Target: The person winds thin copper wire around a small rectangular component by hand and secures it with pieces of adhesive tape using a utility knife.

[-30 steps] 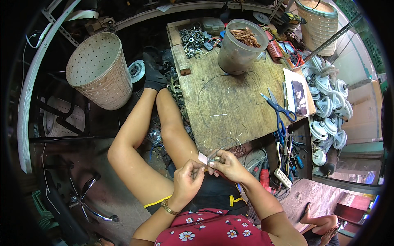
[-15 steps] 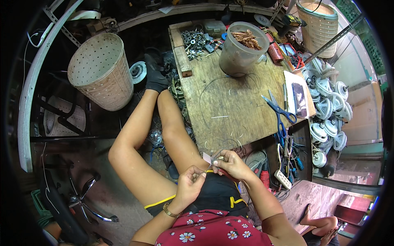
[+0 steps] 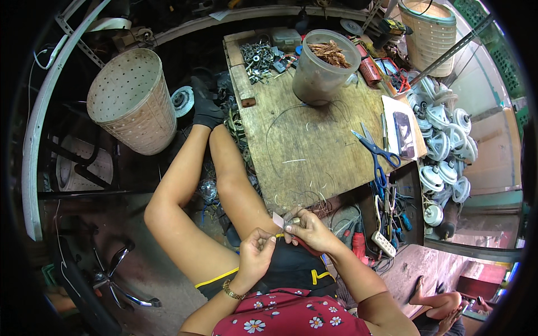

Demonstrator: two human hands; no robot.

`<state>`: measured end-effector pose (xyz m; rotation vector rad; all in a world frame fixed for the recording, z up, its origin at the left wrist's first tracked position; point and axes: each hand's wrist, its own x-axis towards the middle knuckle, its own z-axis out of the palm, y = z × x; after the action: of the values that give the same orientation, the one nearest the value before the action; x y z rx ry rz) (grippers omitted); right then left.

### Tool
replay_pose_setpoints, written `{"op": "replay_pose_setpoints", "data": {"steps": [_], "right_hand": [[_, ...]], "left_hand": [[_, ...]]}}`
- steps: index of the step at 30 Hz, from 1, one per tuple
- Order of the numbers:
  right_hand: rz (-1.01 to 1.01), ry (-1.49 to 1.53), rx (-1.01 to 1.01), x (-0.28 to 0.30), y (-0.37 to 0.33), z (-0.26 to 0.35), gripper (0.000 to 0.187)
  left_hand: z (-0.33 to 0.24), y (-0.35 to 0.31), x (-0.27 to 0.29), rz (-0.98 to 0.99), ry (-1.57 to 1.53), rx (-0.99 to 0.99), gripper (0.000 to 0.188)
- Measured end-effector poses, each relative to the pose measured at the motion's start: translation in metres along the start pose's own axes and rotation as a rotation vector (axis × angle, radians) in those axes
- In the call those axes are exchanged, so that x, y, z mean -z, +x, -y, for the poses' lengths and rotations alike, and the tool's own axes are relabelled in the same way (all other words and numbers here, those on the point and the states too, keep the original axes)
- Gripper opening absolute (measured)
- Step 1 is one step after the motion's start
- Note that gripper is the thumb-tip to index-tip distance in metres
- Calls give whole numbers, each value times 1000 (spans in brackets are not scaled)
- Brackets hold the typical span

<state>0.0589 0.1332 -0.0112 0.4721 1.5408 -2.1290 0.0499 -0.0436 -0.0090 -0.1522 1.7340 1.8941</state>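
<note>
Over my lap, my right hand [image 3: 310,229] is closed on a red-handled tool [image 3: 309,246]. A flat pale blade-like piece [image 3: 278,220] sticks out past its fingertips; whether it belongs to the tool is unclear. Thin dark wire [image 3: 293,211] loops by the same fingers. My left hand [image 3: 256,253] is pinched shut just left of it, fingertips together and a little apart from the right hand. What the left fingers hold is too small to make out. Ahead is a wooden worktable [image 3: 325,157] with a long loop of thin wire [image 3: 268,131] and short pale offcuts on it.
Blue-handled scissors [image 3: 378,154] and a phone [image 3: 403,134] lie at the table's right. A clear tub [image 3: 325,70] of copper-coloured strands stands at the back, near loose screws [image 3: 258,59]. White motor-like parts [image 3: 440,145] are piled right, a perforated basket [image 3: 134,106] left. Another person sits lower right.
The whole view has shifted slightly left. My left hand has drawn a little away from the right hand, still pinched; the right keeps its hold on the red-handled tool.
</note>
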Motion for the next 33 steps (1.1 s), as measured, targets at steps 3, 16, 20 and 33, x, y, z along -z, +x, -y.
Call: {"op": "replay_pose_setpoints", "data": {"steps": [3, 16, 20, 33], "right_hand": [[-16, -58, 17, 0, 0, -1, 14], [-33, -41, -9, 12, 2, -2, 14], [-63, -15, -5, 14, 4, -4, 13], [-69, 83, 69, 37, 9, 3, 11]], "left_hand": [[0, -1, 2, -13, 62, -40, 8], [-3, -6, 4, 44, 95, -51, 10], [-2, -7, 5, 73, 85, -46, 10], [4, -9, 8, 82, 59, -14, 11]]}}
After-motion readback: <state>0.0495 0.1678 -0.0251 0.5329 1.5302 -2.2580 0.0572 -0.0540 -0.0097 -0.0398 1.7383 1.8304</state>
